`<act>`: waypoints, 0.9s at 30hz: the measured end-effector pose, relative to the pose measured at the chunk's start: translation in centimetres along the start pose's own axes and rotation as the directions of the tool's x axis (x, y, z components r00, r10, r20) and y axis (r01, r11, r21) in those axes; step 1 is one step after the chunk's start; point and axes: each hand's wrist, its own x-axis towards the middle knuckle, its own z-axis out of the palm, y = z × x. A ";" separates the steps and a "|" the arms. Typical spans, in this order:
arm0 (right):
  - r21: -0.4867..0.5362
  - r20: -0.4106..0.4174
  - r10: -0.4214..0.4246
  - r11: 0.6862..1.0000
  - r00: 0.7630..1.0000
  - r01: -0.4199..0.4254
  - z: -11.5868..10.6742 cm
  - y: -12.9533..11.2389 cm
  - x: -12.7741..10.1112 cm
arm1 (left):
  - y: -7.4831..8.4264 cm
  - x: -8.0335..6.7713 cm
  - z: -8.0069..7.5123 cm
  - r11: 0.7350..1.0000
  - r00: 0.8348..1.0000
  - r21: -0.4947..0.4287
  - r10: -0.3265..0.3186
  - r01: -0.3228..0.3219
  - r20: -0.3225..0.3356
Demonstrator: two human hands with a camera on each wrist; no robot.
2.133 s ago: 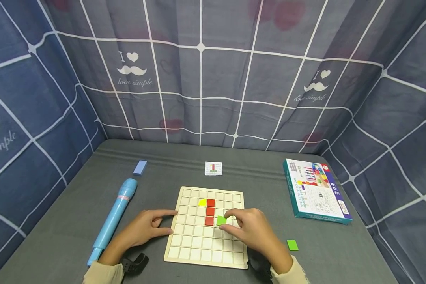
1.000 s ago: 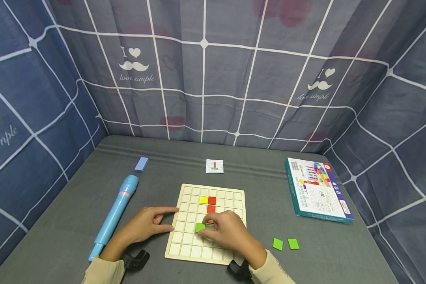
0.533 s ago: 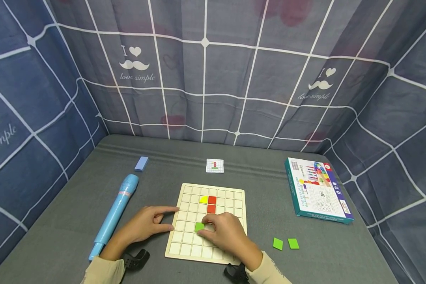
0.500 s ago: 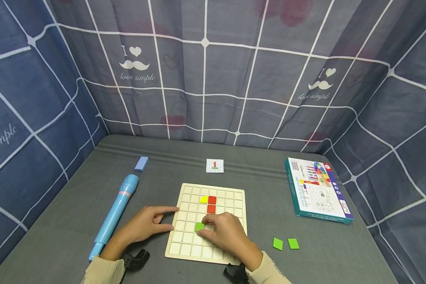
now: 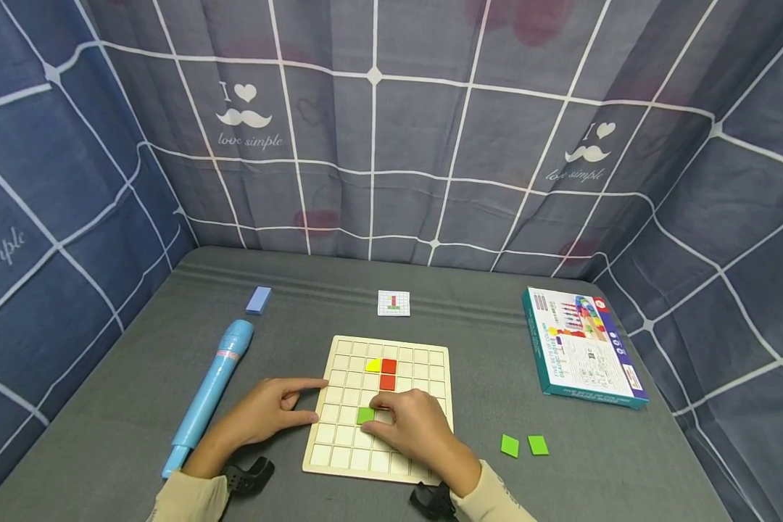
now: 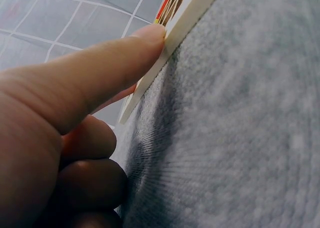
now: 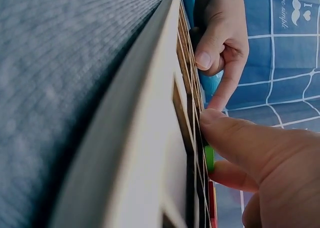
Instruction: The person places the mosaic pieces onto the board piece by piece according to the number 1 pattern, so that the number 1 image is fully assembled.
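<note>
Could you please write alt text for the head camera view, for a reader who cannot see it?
A person's right hand presses a green tile into a wooden grid board while the left hand steadies the board's left edge. Two spare green tiles lie on the grey table.

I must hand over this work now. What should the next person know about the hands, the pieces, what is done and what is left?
Left hand: index finger straight against the left edge of the wooden grid board, steadying it.
Right hand: fingers on a green tile lying on the board, below and left of the red column.
Done: a yellow tile and red tiles sit in the board's upper rows.
Left: two green tiles lie on the table, right of the board. The pattern card lies behind the board; its details are too small to read.
</note>
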 end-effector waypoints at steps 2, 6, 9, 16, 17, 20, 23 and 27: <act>-0.001 -0.005 -0.005 1.000 1.000 0.005 0.0 0.0 0.0 | 0.0 0.0 0.0 1.000 1.000 0.001 -0.002 0.002 0.000; -0.007 -0.009 -0.013 1.000 1.000 0.013 0.1 0.0 -0.1 | 0.0 0.0 0.0 1.000 1.000 0.007 -0.002 0.002 -0.003; -0.012 -0.008 -0.018 1.000 1.000 0.018 0.2 0.0 -0.2 | 0.0 0.0 0.0 1.000 1.000 0.012 0.004 -0.003 -0.003; -0.015 -0.037 -0.037 0.999 0.999 0.036 0.2 0.0 -0.3 | 0.0 0.0 0.0 1.000 1.000 0.011 0.002 -0.002 -0.001; -0.017 -0.040 -0.037 0.999 0.999 0.036 0.2 0.1 -0.3 | -0.1 0.0 0.0 1.000 1.000 0.008 0.001 -0.001 -0.001; -0.020 -0.047 -0.039 0.999 0.998 0.038 0.2 0.1 -0.4 | -0.1 0.0 -0.1 1.000 1.000 0.006 0.000 0.000 0.000; -0.026 -0.054 -0.037 0.999 0.998 0.036 0.3 0.1 -0.4 | -0.1 0.0 -0.1 1.000 1.000 0.002 0.005 -0.005 0.000; -0.026 -0.082 -0.047 0.999 0.996 0.045 0.3 0.1 -0.5 | -0.1 0.0 -0.1 1.000 1.000 0.008 0.008 -0.008 -0.001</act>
